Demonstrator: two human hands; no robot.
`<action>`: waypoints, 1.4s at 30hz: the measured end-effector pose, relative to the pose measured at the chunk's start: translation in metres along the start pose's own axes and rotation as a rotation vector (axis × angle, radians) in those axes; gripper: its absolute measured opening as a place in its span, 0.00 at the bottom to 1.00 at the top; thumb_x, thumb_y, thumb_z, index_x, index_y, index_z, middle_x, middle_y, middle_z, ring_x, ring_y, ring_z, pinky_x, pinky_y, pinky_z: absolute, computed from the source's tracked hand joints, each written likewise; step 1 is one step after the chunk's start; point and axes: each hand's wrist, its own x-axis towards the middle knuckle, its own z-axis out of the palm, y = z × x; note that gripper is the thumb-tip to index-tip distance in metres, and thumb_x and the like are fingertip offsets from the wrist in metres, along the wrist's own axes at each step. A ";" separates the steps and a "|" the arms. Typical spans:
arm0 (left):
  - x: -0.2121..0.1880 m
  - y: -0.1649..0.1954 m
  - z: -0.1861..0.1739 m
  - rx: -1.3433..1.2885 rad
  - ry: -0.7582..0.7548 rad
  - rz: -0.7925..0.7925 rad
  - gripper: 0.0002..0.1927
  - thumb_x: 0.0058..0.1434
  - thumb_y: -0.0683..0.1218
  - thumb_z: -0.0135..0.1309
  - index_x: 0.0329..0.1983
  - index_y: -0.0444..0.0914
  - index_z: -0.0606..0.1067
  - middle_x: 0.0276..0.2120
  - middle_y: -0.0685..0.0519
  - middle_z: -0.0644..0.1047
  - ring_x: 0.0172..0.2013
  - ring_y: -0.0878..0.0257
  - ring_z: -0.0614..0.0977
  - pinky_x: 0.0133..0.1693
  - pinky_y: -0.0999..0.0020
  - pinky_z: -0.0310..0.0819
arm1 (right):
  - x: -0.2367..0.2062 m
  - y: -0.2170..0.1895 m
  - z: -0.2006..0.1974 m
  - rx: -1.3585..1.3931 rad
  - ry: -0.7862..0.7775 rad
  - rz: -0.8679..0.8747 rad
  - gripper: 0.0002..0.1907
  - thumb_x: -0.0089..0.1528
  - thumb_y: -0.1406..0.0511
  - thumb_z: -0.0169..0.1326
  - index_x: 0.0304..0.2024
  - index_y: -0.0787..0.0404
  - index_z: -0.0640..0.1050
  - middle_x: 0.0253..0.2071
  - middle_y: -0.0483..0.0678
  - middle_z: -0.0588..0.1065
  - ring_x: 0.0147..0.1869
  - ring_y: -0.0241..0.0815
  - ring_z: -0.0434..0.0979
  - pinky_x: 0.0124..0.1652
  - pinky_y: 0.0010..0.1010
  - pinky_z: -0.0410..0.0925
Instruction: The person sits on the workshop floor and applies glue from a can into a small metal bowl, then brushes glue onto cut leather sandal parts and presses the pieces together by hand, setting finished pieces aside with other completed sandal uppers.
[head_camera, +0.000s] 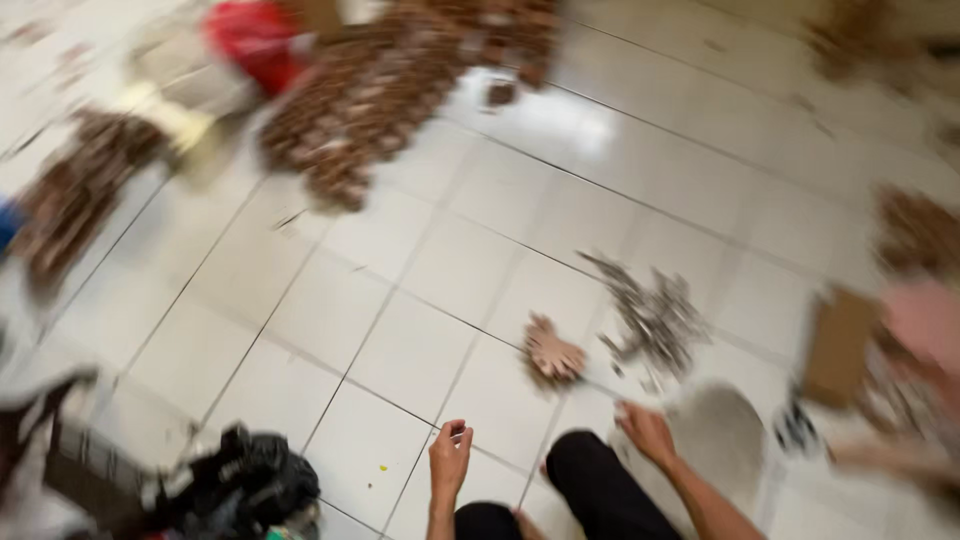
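head view: we sit on a white tiled floor (420, 270) among heaps of brown pieces.
three large brown heaps (370, 100) lie unsorted far off; one grey scrap pile (655, 320) and one small brown piece (553, 357) lie near. our left hand (449, 460) is loosely curled, empty; right hand (648, 432) grip: we cannot tell.

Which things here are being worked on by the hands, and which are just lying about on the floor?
In hand:
- left hand, loosely curled, seemingly empty
- right hand, near the small brown stack
- grey scrap pile beside that stack

Lying about:
- big brown heap far across the white tiled floor
- red bag
- black bag
- cardboard piece

The picture is blurred, so finer detail cannot be told.
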 end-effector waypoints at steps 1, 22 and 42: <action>-0.019 0.014 0.004 0.030 -0.036 0.011 0.18 0.63 0.50 0.57 0.51 0.35 0.77 0.47 0.45 0.83 0.48 0.53 0.86 0.48 0.60 0.79 | -0.018 0.011 -0.019 0.178 0.101 -0.029 0.18 0.59 0.58 0.59 0.50 0.55 0.82 0.36 0.52 0.84 0.39 0.49 0.84 0.42 0.41 0.74; -0.232 0.243 -0.137 0.136 -0.358 0.154 0.17 0.70 0.49 0.50 0.54 0.33 0.78 0.48 0.44 0.83 0.50 0.55 0.84 0.48 0.58 0.82 | -0.268 -0.139 -0.215 0.848 0.361 0.322 0.12 0.60 0.60 0.60 0.34 0.63 0.80 0.28 0.46 0.79 0.32 0.33 0.76 0.35 0.27 0.71; -0.147 0.332 -0.316 -0.967 0.075 0.063 0.21 0.68 0.48 0.55 0.58 0.29 0.73 0.49 0.45 0.79 0.46 0.57 0.83 0.48 0.61 0.82 | -0.094 -0.561 -0.213 0.940 -1.041 -0.356 0.21 0.68 0.58 0.51 0.55 0.66 0.80 0.46 0.51 0.82 0.48 0.38 0.82 0.47 0.31 0.77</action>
